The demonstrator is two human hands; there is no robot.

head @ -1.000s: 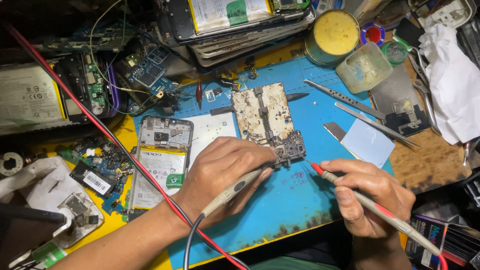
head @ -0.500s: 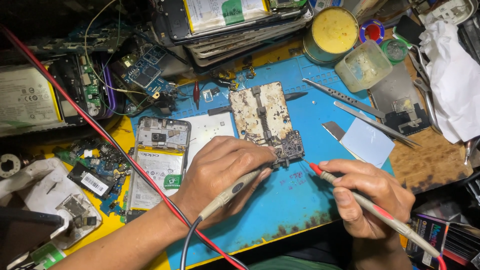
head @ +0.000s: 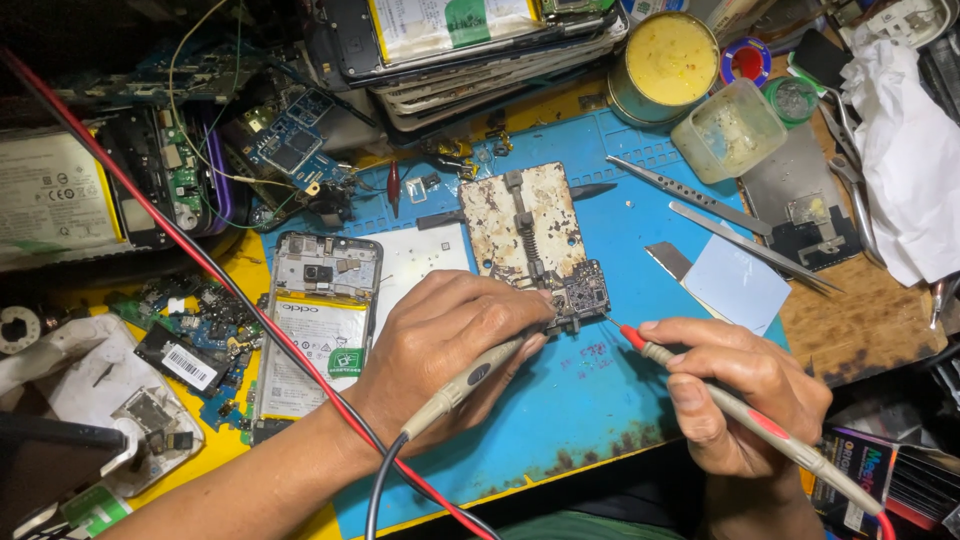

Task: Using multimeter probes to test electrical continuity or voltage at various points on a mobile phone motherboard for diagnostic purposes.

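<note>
My left hand (head: pixel 450 345) grips a grey test probe (head: pixel 470 380) with a black lead, its tip hidden under my fingers at the small dark circuit board (head: pixel 578 295). My right hand (head: pixel 745 395) pinches a red-tipped grey probe (head: pixel 700 385), whose needle touches the board's right edge. The board is clamped at the lower end of a worn, rust-stained metal holder (head: pixel 520 225) on the blue work mat (head: pixel 600 400). An opened phone (head: pixel 315 320) with its battery showing lies just left of my left hand.
A red cable (head: pixel 180 240) crosses the bench diagonally over my left forearm. Two tweezers (head: pixel 720 215), a pale card (head: pixel 735 285), a tin of yellow paste (head: pixel 665 55), a clear plastic cup (head: pixel 728 130), stacked phone screens (head: pixel 460 40) and loose boards (head: pixel 190 330) crowd around.
Both hands and probes stay in almost the same pose on the board. The view has shifted slightly; nothing was picked up or let go.
</note>
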